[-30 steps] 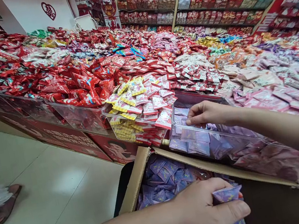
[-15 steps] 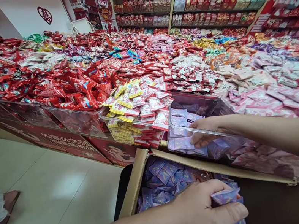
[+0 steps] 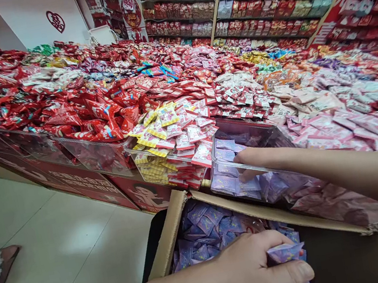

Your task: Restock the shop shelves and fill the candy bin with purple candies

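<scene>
My left hand (image 3: 257,266) is closed around purple candy packets (image 3: 285,252) above an open cardboard box (image 3: 168,233). One packet sticks out between its thumb and fingers. More of these packets (image 3: 206,219) fill the left part of the box. My right hand (image 3: 253,162) reaches over the front wall of a clear plastic bin (image 3: 264,135), its fingers apart and resting on purple packets (image 3: 224,155) laid in rows there. The bin wall partly blurs those fingertips.
Left of the bin is a heap of yellow and pink packets (image 3: 188,134), then red ones (image 3: 97,116). Pink packets (image 3: 350,125) lie to the right. Shelves (image 3: 180,11) of bagged goods stand behind. A person's foot (image 3: 8,268) is on the tiled floor at left.
My right hand has shifted slightly left and down among the packets in the bin, its fingers straighter. My left hand keeps its hold on the packets, nearly still.
</scene>
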{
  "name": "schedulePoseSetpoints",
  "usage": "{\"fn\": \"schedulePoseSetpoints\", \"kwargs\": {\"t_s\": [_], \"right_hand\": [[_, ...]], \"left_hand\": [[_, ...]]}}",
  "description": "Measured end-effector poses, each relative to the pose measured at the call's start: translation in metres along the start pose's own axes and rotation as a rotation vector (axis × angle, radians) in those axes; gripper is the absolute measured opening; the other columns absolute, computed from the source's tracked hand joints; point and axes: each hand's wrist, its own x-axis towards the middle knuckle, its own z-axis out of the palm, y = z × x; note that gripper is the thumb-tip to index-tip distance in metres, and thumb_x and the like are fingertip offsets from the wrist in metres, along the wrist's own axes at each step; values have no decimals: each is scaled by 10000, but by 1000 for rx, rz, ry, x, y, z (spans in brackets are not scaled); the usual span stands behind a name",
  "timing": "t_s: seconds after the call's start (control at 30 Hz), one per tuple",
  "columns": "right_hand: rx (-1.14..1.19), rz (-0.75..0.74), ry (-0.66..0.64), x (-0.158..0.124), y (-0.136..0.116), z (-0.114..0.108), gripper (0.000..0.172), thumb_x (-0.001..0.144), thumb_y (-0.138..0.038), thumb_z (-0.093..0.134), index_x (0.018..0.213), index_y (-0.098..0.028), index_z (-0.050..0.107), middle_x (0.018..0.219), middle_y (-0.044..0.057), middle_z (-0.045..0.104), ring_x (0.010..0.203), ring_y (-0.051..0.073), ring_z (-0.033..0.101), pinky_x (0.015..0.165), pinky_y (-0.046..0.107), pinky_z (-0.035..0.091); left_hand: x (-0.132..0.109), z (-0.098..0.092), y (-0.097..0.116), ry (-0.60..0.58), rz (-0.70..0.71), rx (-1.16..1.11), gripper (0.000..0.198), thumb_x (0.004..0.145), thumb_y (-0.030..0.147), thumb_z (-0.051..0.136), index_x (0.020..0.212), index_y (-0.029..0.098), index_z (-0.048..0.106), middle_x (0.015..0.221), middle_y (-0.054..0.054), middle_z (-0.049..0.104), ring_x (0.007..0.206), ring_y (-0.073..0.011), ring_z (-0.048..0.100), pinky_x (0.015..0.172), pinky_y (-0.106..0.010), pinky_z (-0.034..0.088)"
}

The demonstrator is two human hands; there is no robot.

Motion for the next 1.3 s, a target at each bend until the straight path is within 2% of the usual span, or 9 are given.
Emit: {"fn": "schedulePoseSetpoints", "kwargs": {"t_s": [0.23,0.4,0.53,0.67,0.8,0.97,1.1,1.2,1.3], "right_hand": [[-122,-85,-130,-2,-3,4,212,600,-387,700,602,-181,652,606,32,633,612,182,577,533,264,374],[-78,-94,-119,-5,-4,1,232,582,-386,715,540,-174,630,520,9,579,510,142,515,463,245,329],[-22,-86,1,-6,2,-2,201,634,-329,693,530,-174,619,514,19,582,487,135,517,474,239,346],[-90,-59,191,4,12,-3,138,745,-237,583,794,-131,656,795,124,667,712,199,598,588,259,384],[-102,-112,243,19,12,-3,217,786,-284,531,929,-154,631,856,118,671,778,216,607,634,266,394],[-97,-215,288,34,4,-4,199,761,-302,553,887,-172,636,833,84,677,754,194,607,590,243,376],[-71,-261,344,45,2,-2,212,764,-333,557,851,-162,646,832,88,679,753,190,606,594,242,374],[-16,-274,369,45,3,-6,193,758,-328,570,817,-162,651,794,73,680,711,173,598,580,237,373],[59,-262,436,26,6,-21,172,773,-309,556,813,-164,638,783,50,673,687,147,581,587,225,381]], "left_hand": [[-1,-1,1,-16,0,30,423,810,516,461,1078,219,599,850,-6,635,717,-129,552,644,-203,415],[-1,0,-2,-14,27,26,414,815,512,453,1064,216,599,811,0,622,689,-120,526,616,-191,406],[0,0,-4,-18,14,12,419,807,524,460,1067,225,597,834,-3,625,705,-128,536,619,-195,409],[1,0,-5,-29,-1,28,446,791,551,469,1067,227,604,831,-11,631,716,-142,547,605,-198,406],[3,1,-8,-36,-19,30,440,787,541,482,1068,225,605,840,-11,642,720,-143,564,603,-196,412],[13,-3,-15,-53,13,44,469,777,538,502,1092,206,609,943,-44,677,854,-192,630,726,-241,454],[21,-7,-17,-78,2,9,480,756,522,537,1090,188,620,1075,-90,657,1012,-248,600,853,-315,436],[23,-7,-19,-47,-14,1,504,730,545,560,1079,186,619,1067,-95,660,1005,-256,599,855,-339,436],[22,-4,-21,6,-3,-187,638,709,620,544,1136,146,551,1046,-127,656,927,-235,625,799,-328,457]]}}
